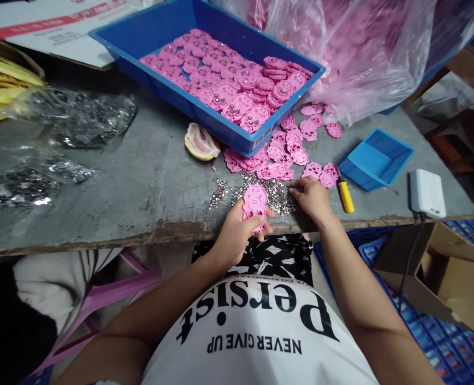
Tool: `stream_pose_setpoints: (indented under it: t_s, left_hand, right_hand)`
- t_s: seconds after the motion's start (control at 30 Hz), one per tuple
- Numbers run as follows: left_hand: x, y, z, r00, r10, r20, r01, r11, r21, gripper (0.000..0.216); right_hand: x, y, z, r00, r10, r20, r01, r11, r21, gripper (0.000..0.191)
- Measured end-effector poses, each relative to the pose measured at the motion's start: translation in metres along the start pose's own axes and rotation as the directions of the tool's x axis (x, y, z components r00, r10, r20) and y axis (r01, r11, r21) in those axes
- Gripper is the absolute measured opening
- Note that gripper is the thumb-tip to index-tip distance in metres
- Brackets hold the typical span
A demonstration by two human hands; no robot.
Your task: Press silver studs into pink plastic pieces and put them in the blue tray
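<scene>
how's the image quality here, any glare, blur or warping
Head view: wide-angle warping bows the table edge and stretches the arms; soft overhead light glares on the plastic bag and glints off the small metal bits; left hand, pink piece and right hand look sharp; bottom-left corner falls dark.

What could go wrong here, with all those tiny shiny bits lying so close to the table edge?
The small metal pieces lie loose near the table edge, so the right hand picking there might sweep some off. The left hand holds the pink part past the edge; if it slips, it likely drops into the lap.
</scene>
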State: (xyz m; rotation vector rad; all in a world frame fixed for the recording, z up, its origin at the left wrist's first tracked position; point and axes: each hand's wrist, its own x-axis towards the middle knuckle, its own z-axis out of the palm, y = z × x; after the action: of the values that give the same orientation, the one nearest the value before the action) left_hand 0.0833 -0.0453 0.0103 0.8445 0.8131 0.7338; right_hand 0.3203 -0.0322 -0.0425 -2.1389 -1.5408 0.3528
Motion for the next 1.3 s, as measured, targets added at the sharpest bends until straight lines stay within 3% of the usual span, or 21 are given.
stream_pose_setpoints:
  t_s: [0.2, 0.47, 0.6, 0.73, 0.83, 0.9, 1.03, 1.17, 1.23, 1.3]
  left_hand:
    - [-0.001, 0.003, 0.001, 1.000, -0.007, -0.018, 0.007, 1.000, 0.027, 0.029]
    - [-0.002, 0.002, 0.002, 1.000, -0.012, -0.013, 0.013, 1.000, 0.026, 0.030]
    - [-0.002, 0.003, 0.003, 1.000, -0.019, -0.011, 0.019, 0.999, 0.028, 0.031]
    - [-0.002, 0.002, 0.003, 1.000, -0.016, -0.013, 0.017, 1.000, 0.027, 0.032]
    - [-0.002, 0.000, 0.002, 1.000, -0.011, -0.016, 0.011, 0.999, 0.030, 0.032]
    - [-0.002, 0.000, 0.002, 1.000, -0.011, -0.018, 0.012, 0.999, 0.032, 0.031]
    - [-0.002, -0.001, 0.000, 1.000, -0.014, -0.019, 0.015, 0.999, 0.040, 0.031]
    - [0.001, -0.003, -0.001, 1.000, 0.005, -0.023, -0.005, 1.000, 0.008, 0.028]
    - [0.003, -0.003, -0.001, 0.999, 0.042, 0.016, -0.041, 0.997, -0.058, 0.026]
    - [0.007, -0.003, 0.000, 0.992, 0.092, 0.083, -0.080, 0.988, -0.131, 0.038]
  right_hand:
    - [0.004, -0.007, 0.002, 0.998, -0.054, 0.043, 0.061, 0.982, -0.179, 0.015]
    - [-0.004, -0.004, 0.003, 0.999, -0.020, 0.045, 0.026, 0.992, -0.121, 0.010]
    - [-0.007, -0.004, 0.006, 0.997, 0.078, -0.017, -0.077, 0.995, 0.061, 0.010]
    - [-0.002, 0.001, 0.007, 0.992, 0.122, -0.041, -0.103, 0.944, 0.313, 0.021]
    - [0.000, 0.002, 0.008, 0.988, 0.152, -0.020, -0.131, 0.906, 0.403, 0.013]
    - [0.001, 0.002, 0.008, 0.981, 0.196, -0.004, -0.169, 0.854, 0.492, 0.010]
    - [-0.001, -0.002, 0.004, 0.962, 0.270, 0.048, -0.226, 0.681, 0.696, 0.026]
    - [-0.006, -0.008, -0.005, 0.952, 0.290, 0.095, -0.246, 0.545, 0.802, 0.030]
    - [-0.011, -0.014, -0.010, 0.953, 0.277, 0.124, -0.246, 0.469, 0.848, 0.030]
    - [-0.017, -0.022, -0.014, 0.957, 0.246, 0.154, -0.244, 0.393, 0.887, 0.031]
